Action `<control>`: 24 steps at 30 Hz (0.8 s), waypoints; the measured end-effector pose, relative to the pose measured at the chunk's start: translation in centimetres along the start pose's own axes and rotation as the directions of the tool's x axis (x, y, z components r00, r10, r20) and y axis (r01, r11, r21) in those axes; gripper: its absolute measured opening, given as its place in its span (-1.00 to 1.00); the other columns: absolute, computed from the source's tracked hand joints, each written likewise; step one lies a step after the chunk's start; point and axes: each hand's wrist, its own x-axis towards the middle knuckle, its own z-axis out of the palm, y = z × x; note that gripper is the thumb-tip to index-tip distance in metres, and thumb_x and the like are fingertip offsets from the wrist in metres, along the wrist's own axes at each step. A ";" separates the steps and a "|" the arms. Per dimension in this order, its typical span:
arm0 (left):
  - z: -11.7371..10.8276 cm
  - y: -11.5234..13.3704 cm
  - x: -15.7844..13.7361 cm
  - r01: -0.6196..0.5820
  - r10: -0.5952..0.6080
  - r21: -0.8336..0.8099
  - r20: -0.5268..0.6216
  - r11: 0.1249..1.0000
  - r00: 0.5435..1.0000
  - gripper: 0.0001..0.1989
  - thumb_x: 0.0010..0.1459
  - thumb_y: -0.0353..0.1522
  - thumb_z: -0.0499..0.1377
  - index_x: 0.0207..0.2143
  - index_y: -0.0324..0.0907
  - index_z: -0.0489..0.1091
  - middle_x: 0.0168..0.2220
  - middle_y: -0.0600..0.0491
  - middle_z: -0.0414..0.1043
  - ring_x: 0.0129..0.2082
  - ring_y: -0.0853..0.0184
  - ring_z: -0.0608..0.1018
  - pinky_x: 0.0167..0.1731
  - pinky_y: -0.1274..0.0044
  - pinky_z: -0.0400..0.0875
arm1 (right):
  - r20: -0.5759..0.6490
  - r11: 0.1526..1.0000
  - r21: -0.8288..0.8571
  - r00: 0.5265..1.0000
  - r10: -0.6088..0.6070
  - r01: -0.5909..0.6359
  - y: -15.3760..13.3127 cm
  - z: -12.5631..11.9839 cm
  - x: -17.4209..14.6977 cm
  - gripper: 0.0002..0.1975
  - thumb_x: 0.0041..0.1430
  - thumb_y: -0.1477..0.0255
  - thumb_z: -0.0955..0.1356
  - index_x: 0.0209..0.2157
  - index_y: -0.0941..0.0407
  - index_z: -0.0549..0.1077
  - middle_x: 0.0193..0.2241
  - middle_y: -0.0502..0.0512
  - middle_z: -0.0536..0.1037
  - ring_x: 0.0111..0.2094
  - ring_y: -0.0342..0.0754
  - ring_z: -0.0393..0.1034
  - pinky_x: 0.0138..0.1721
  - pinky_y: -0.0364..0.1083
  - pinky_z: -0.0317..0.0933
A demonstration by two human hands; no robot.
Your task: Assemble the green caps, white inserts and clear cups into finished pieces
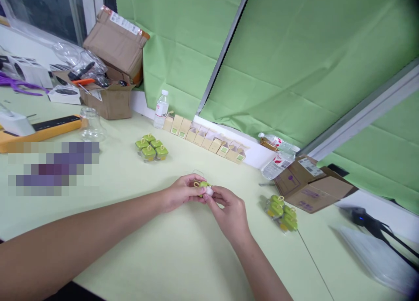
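My left hand [180,192] is closed around a small green cap [204,184] with a pale yellow loop, above the middle of the table. The fingers of my right hand [231,211] pinch a small white piece [209,190] against the cap's right side. What the white piece is, I cannot make out. Just behind my left fingers shows a clear plastic rim [198,173]. Several clear jars with green lids [149,150] stand grouped at the back left. Another cluster of green-lidded jars [276,208], with something yellow inside, sits to the right of my right hand.
Small open cardboard boxes [199,137] line the back edge beside a water bottle [161,109]. More bottles [278,163] lean by an open carton [307,185] on the right. A clear flask [91,126], an orange power strip [59,127] and a filled carton [114,102] stand left.
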 end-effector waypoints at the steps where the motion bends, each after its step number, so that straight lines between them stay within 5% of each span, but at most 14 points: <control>1: 0.0 0.0 0.0 0.001 -0.001 0.003 0.003 1.000 1.000 -0.52 -0.06 -0.30 0.44 -0.11 -0.23 0.39 -0.30 0.02 0.47 -0.36 0.32 0.61 -0.13 0.33 0.48 | 0.003 1.000 -0.006 1.000 -0.009 0.009 0.0 0.0 0.0 -0.79 0.11 0.31 0.45 -0.19 0.02 0.60 -0.25 0.10 0.63 -0.31 0.05 0.58 -0.18 0.06 0.50; 8: -0.2 0.0 0.0 -0.005 0.005 0.009 0.038 1.000 0.999 -0.53 -0.04 -0.29 0.43 -0.10 -0.22 0.39 -0.25 -0.03 0.50 -0.33 0.31 0.61 -0.12 0.34 0.48 | 0.033 0.987 -0.113 0.993 -0.111 0.114 -0.2 -0.8 0.1 -0.80 0.21 0.33 0.38 -0.16 0.04 0.58 -0.25 0.11 0.63 -0.30 0.01 0.56 -0.21 -0.03 0.48; 16: -0.3 -0.2 0.3 0.020 -0.019 -0.007 0.098 1.000 0.995 -0.57 0.02 -0.30 0.40 -0.09 -0.21 0.38 -0.18 -0.07 0.50 -0.26 0.28 0.61 -0.09 0.34 0.48 | 0.118 0.881 -0.354 0.950 -0.290 0.313 -0.2 -2.3 0.5 -0.77 0.31 0.45 0.27 -0.13 0.02 0.54 -0.19 0.08 0.63 -0.19 -0.01 0.53 -0.13 -0.06 0.38; 24: -0.3 -0.1 0.3 0.013 -0.012 -0.016 0.090 1.000 0.996 -0.58 0.02 -0.31 0.41 -0.10 -0.22 0.38 -0.19 -0.08 0.50 -0.23 0.27 0.61 -0.08 0.34 0.48 | 0.083 0.869 -0.384 0.949 -0.304 0.312 -0.1 -1.5 0.2 -0.76 0.30 0.46 0.29 -0.10 0.00 0.55 -0.19 0.04 0.64 -0.23 -0.04 0.56 -0.18 -0.09 0.40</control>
